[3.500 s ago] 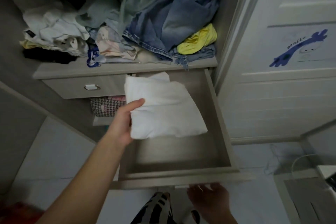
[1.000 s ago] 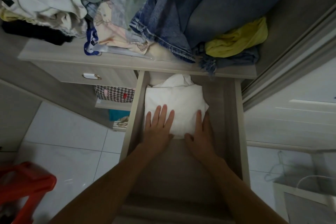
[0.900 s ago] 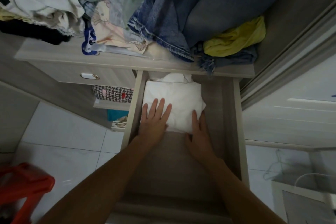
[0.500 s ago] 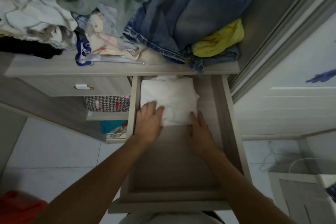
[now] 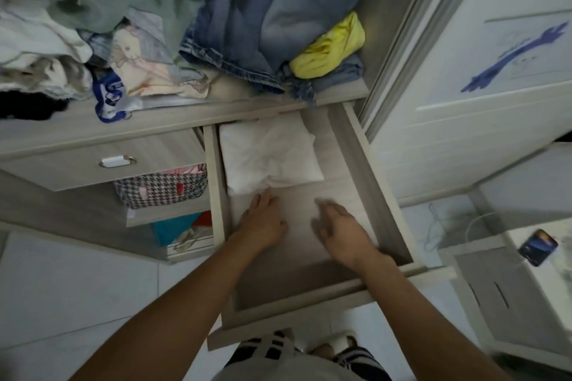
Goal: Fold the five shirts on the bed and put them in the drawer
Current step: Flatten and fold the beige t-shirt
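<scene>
A folded white shirt (image 5: 267, 155) lies flat at the back of the pulled-out wooden drawer (image 5: 365, 170). My left hand (image 5: 262, 219) hovers over the drawer floor, its fingertips at the shirt's near edge, holding nothing. A little further from the shirt, my right hand (image 5: 342, 226) is spread palm down over the bare drawer bottom, also holding nothing. The bed and the other shirts are out of view.
A messy heap of clothes, with blue denim (image 5: 263, 15) and a yellow garment (image 5: 329, 49), covers the shelf above the drawer. A shut drawer (image 5: 114, 161) and shelves with a houndstooth bag (image 5: 161, 189) sit to the left. A white wardrobe door (image 5: 479, 71) stands right.
The white shirt went from my left hand into the drawer and was pushed to the back by both hands. Both hands have now drawn back off it toward me.
</scene>
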The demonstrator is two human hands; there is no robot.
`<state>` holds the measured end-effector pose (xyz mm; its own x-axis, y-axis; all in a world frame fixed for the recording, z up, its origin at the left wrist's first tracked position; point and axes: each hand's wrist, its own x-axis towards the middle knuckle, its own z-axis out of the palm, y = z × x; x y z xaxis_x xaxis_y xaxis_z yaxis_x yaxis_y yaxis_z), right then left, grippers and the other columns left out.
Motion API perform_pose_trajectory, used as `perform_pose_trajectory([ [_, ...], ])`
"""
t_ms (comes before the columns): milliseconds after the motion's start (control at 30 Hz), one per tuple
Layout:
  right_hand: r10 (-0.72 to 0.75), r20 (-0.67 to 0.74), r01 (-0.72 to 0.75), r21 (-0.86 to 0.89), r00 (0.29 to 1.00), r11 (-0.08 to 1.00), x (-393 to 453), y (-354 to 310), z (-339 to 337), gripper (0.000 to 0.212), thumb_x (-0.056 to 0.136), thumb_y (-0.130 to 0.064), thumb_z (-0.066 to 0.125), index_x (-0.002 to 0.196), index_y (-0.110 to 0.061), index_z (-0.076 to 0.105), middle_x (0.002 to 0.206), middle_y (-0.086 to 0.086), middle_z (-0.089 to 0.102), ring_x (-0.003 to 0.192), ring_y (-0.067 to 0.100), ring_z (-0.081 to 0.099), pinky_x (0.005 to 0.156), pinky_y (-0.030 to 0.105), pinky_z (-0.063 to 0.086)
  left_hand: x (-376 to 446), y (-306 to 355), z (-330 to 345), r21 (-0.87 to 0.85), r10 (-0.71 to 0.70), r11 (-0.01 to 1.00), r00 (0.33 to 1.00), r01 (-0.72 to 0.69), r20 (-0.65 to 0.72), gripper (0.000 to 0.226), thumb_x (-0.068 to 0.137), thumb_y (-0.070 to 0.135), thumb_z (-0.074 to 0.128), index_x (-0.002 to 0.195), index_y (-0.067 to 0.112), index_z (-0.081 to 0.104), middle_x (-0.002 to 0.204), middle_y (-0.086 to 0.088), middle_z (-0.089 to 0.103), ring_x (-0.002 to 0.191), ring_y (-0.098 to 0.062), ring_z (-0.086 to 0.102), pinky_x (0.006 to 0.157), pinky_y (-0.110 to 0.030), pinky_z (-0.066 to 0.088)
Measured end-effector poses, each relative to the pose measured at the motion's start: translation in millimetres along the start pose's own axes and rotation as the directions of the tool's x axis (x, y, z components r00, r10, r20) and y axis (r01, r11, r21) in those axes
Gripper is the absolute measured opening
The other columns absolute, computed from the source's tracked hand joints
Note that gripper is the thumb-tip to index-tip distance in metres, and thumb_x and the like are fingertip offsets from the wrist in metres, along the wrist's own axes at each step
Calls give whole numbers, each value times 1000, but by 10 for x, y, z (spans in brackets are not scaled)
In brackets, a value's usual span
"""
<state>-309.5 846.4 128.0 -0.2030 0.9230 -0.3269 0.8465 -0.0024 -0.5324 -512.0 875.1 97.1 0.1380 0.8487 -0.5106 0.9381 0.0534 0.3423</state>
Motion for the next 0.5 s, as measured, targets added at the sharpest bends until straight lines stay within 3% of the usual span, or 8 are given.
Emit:
perform_pose_trajectory([
  [67,-36,-65,38,34,997,999,-98,-57,-71,54,96,-23,54,149,-17,41,152,6,42,138,23,41,115,30,32,-194,96,-92,-105,-1,994,1000,1,-3,62,96,38,51,149,10,36,157,-15,33,142,-28,35,114,-35,33],
  [200,-81,-222,110,124,972,986,-469,-102,-145,38,93,-11,57,132,-12,59,134,5,57,118,20,57,104,22,40,-880,332,-123,-394,74,916,997,-77,-24,47,96,43,54,140,28,52,137,6,57,120,-12,56,100,-26,44],
  [333,-24,-399,174,345,917,922,-971,-100,-262,31,95,-7,56,124,-15,64,122,0,63,110,6,57,95,8,40,-1498,786,-1,-589,157,777,975,-221,-157,29,98,37,56,126,34,61,113,26,62,101,10,58,91,-16,49],
  [400,49,-478,194,445,877,874,-1331,-51,-324,30,96,-9,55,123,-17,65,119,-6,65,108,0,58,91,7,42,-1687,1092,88,-671,172,668,944,-322,-282,25,99,30,55,123,31,63,116,23,64,102,13,58,85,-7,47],
  [500,212,-569,182,557,795,810,-2077,164,-332,26,98,-11,55,120,-18,66,115,-10,66,105,-3,60,88,9,45,-1970,1579,328,-715,261,530,890,-456,-374,23,98,23,58,114,38,65,112,20,68,101,8,62,80,-7,47],
])
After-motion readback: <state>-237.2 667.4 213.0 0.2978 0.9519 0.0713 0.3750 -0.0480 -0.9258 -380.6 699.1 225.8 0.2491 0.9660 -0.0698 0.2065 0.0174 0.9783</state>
